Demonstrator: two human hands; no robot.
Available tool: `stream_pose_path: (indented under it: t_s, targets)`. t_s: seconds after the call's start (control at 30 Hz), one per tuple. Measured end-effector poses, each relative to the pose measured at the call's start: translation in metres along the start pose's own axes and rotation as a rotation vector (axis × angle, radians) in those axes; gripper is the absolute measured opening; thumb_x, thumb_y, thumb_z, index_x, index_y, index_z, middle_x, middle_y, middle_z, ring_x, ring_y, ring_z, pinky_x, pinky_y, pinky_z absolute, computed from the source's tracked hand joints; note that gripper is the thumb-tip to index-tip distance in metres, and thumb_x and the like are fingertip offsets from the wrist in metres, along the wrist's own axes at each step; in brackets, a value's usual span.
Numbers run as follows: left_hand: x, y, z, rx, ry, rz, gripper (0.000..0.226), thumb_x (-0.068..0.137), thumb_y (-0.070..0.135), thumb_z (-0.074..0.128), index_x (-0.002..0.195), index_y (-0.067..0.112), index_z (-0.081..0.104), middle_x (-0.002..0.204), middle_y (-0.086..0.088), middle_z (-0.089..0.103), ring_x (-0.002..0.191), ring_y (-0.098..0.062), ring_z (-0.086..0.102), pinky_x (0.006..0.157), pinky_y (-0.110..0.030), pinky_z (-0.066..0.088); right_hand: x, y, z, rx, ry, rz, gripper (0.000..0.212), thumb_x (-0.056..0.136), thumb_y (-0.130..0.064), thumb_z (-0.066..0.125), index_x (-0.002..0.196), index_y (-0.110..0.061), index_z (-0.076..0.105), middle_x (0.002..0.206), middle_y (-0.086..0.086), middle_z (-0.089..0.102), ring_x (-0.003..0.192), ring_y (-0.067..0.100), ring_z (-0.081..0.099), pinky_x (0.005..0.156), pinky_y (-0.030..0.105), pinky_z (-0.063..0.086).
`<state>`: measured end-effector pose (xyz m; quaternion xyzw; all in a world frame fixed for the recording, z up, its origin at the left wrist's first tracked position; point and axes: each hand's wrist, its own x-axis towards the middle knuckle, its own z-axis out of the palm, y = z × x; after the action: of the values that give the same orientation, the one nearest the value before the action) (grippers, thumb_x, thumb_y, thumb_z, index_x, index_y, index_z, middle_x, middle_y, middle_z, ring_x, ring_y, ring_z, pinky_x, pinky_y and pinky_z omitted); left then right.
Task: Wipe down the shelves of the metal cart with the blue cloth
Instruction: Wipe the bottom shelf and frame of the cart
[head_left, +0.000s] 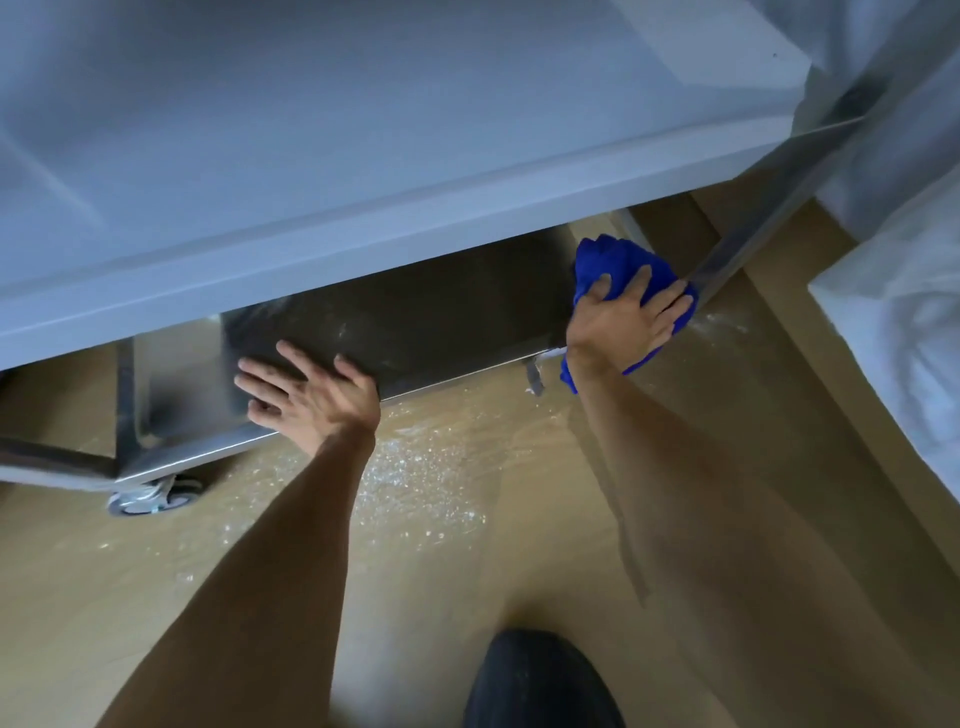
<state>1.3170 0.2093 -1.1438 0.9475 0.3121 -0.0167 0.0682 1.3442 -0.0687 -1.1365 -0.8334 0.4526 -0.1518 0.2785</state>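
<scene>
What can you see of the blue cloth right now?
The blue cloth is a bright, soft-looking fabric, bunched up rather than spread flat. It sits at the right end of the cart's lower shelf, next to the metal corner post. The right hand lies on top with fingers spread, pressing it down. One fold rises beyond the fingers, and another end hangs over the shelf edge below the wrist. The left hand is not touching it.

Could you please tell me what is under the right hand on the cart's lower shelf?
The blue cloth lies bunched under the right hand, pressed at the lower shelf's right end. The shelf surface beneath the cloth is covered and cannot be seen.
</scene>
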Motion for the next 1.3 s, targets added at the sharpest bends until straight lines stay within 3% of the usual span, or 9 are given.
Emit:
stream_pose_path:
  t_s: [0.3,0.37,0.43,0.5,0.6,0.67,0.83,1.1,1.3]
  targets:
    - [0.003,-0.016,-0.024,-0.188,-0.104,0.037,0.067,0.1,0.054,0.014,0.156,0.018,0.009,0.161,-0.022,-0.001,0.149,-0.037,0.0,0.116,-0.05,0.011,-0.056,-0.002,0.001,-0.219,-0.199,-0.371,0.064,0.097,-0.046,0.028,0.154,-0.018,0.033,0.163,0.02,0.017,0.151,0.036,0.009,0.121,0.052,0.008]
    - [0.005,-0.044,-0.042,-0.283,-0.031,0.091,0.057,0.101,0.044,0.026,0.151,0.017,0.025,0.158,-0.018,0.02,0.145,-0.034,0.021,0.114,-0.047,0.022,-0.06,-0.01,-0.004,-0.26,-0.255,-0.331,0.066,0.097,-0.047,0.026,0.156,-0.018,0.026,0.164,0.019,0.01,0.152,0.036,0.004,0.121,0.052,0.005]
    - [0.004,-0.086,-0.054,-0.294,0.065,0.08,0.037,0.095,0.031,0.043,0.128,0.014,0.046,0.132,-0.015,0.05,0.121,-0.033,0.048,0.1,-0.046,0.039,-0.067,-0.019,-0.007,-0.283,-0.289,-0.296,0.071,0.095,-0.051,0.022,0.157,-0.017,0.022,0.165,0.02,0.006,0.152,0.036,0.001,0.121,0.052,0.004]
    - [0.002,-0.127,-0.061,-0.344,0.085,-0.112,0.021,0.092,0.027,0.048,0.108,0.013,0.05,0.108,-0.014,0.059,0.1,-0.034,0.058,0.088,-0.045,0.047,-0.08,-0.025,-0.005,-0.289,-0.321,-0.277,0.07,0.097,-0.051,0.024,0.158,-0.017,0.019,0.165,0.02,0.004,0.152,0.036,-0.001,0.121,0.052,0.003]
    - [0.018,-0.179,-0.078,-0.449,0.177,-0.447,0.042,0.091,0.042,0.045,0.116,0.008,0.044,0.112,-0.017,0.051,0.102,-0.034,0.052,0.089,-0.047,0.044,-0.107,-0.037,0.002,-0.307,-0.36,-0.3,0.067,0.1,-0.049,0.028,0.159,-0.018,0.017,0.165,0.019,0.001,0.152,0.036,-0.003,0.121,0.05,0.001]
    - [0.036,-0.195,-0.09,-0.513,0.223,-0.402,0.06,0.088,0.054,0.042,0.126,0.007,0.039,0.12,-0.018,0.049,0.107,-0.035,0.051,0.092,-0.048,0.045,-0.124,-0.045,0.005,-0.327,-0.382,-0.315,0.069,0.098,-0.049,0.025,0.159,-0.018,0.016,0.165,0.02,0.001,0.152,0.036,-0.003,0.121,0.05,0.001]
    - [0.055,-0.194,-0.103,-0.677,0.224,-0.361,0.026,0.097,0.038,0.037,0.1,0.013,0.04,0.091,-0.014,0.06,0.08,-0.033,0.06,0.08,-0.043,0.052,-0.187,-0.072,0.026,-0.375,-0.402,-0.493,0.078,0.088,-0.05,0.018,0.158,-0.015,0.02,0.163,0.024,0.007,0.151,0.038,0.003,0.121,0.049,0.006]
    - [0.062,-0.212,-0.094,-0.561,0.181,-0.235,0.033,0.099,0.037,0.036,0.103,0.005,0.042,0.091,-0.024,0.064,0.08,-0.041,0.061,0.075,-0.045,0.049,-0.417,-0.149,0.089,-0.315,-0.673,-0.903,0.063,0.103,-0.045,0.024,0.157,-0.015,0.013,0.162,0.027,0.0,0.151,0.04,-0.003,0.121,0.049,0.002]
    - [0.061,-0.223,-0.1,-0.563,0.099,-0.17,0.037,0.097,0.046,0.038,0.1,0.009,0.043,0.087,-0.021,0.063,0.077,-0.038,0.059,0.074,-0.042,0.048,-0.386,-0.136,0.073,-0.325,-0.649,-0.932,0.06,0.1,-0.049,0.022,0.152,-0.022,0.037,0.161,0.021,0.024,0.15,0.035,0.02,0.119,0.048,0.018]
